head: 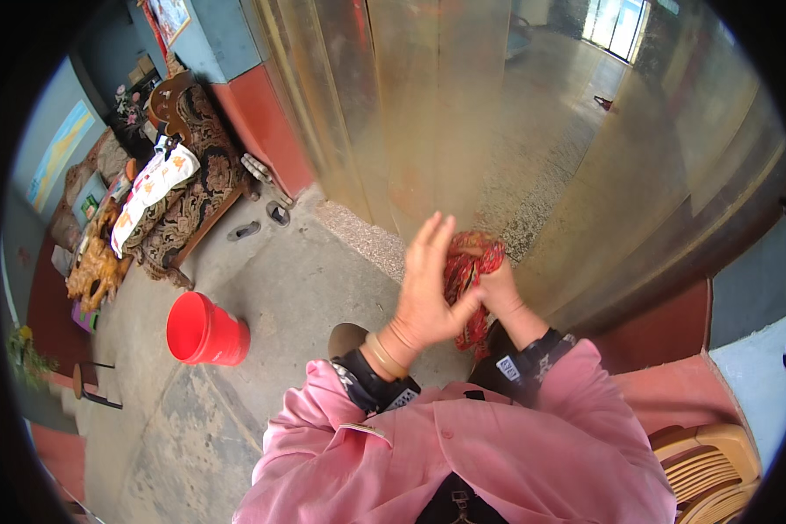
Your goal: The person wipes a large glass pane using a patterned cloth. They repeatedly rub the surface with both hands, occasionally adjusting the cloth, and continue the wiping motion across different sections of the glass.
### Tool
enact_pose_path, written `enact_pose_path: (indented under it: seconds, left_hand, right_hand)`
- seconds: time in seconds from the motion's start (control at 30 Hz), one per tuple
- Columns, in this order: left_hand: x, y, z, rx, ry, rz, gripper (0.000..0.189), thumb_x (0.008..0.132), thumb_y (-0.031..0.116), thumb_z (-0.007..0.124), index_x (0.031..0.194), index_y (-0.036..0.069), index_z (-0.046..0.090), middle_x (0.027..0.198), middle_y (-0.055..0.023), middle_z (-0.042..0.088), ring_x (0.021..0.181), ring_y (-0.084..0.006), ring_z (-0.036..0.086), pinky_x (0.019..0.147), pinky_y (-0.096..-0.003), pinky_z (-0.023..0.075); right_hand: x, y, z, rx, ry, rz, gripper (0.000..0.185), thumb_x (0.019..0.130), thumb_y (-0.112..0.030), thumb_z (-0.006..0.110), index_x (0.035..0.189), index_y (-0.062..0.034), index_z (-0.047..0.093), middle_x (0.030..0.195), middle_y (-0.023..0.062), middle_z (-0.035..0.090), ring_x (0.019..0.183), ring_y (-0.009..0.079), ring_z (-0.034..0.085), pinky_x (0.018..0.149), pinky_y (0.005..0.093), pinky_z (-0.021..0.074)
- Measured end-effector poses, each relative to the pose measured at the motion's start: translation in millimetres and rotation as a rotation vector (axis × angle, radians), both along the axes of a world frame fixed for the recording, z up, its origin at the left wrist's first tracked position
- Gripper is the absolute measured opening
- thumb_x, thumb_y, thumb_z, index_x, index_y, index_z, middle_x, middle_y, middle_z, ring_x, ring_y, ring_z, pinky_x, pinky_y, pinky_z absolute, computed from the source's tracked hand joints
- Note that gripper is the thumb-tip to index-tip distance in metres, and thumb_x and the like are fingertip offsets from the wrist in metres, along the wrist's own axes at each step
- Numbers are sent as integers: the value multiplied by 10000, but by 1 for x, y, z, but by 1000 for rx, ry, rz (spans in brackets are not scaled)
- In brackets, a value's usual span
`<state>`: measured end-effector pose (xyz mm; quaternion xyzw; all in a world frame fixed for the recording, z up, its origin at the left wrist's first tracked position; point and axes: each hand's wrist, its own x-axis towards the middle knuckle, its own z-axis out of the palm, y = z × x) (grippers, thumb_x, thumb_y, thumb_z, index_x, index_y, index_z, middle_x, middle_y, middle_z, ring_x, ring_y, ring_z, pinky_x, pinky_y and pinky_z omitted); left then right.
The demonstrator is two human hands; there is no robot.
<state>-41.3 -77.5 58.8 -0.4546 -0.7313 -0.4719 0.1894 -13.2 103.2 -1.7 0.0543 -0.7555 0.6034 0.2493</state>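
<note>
Before me hangs a curtain of clear plastic strips (432, 118), yellowed and hazy. My right hand (498, 285) is closed on a bunched red patterned cloth (468, 262), whose loose end hangs down below the fist. Just left of the cloth is my left hand (426, 288), palm flat and fingers extended, its thumb reaching across towards my right wrist. Nothing shows in the left palm. A pale bangle (385, 357) circles the left wrist, and dark bands cover both sleeve cuffs. Whether the left thumb touches the cloth I cannot tell.
A red plastic bucket (229, 337) stands on the concrete floor (288, 281) to my left. Beyond it are a patterned sofa (203, 170), a pair of slippers (243, 230) and a carved wooden table (98, 268). Tan plastic chairs (707, 452) are at the lower right, by the red-painted wall.
</note>
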Motion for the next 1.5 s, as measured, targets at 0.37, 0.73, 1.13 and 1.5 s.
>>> enact_pose_path:
  seconds: [0.37,0.73,1.13,1.5]
  left_hand:
    - [18,2,-54,-83,-249,-55,1099,807,113,796,1654,23,102,1683,-345,-4,1556,-528,135,1263,-486,232]
    - [-15,-18,-82,642,-1289,-320,340,976,-68,453,1259,8,625,1107,-36,722,953,-107,661,884,-272,547]
    - [-36,-35,-89,616,-1315,-474,686,1051,136,598,1630,144,230,1538,-127,473,1323,-239,559,1088,-380,502]
    - [7,-36,-73,408,-1422,-578,731,991,457,686,1533,39,430,1484,-119,561,1354,-291,548,1182,-473,414]
  right_hand:
    - [9,9,11,-24,-262,484,661,910,-95,745,1521,-51,497,1528,99,555,1387,207,532,1169,367,413]
    - [22,43,20,-271,-518,448,566,953,-293,786,1342,67,588,1286,97,680,1200,174,625,1056,333,484]
    - [23,-9,63,-874,-262,584,128,1009,-131,588,1076,-36,641,1023,25,664,990,123,611,913,315,488]
    - [17,-16,84,-909,-247,585,148,1018,-126,582,1118,-36,642,1059,45,702,1016,139,660,954,328,522]
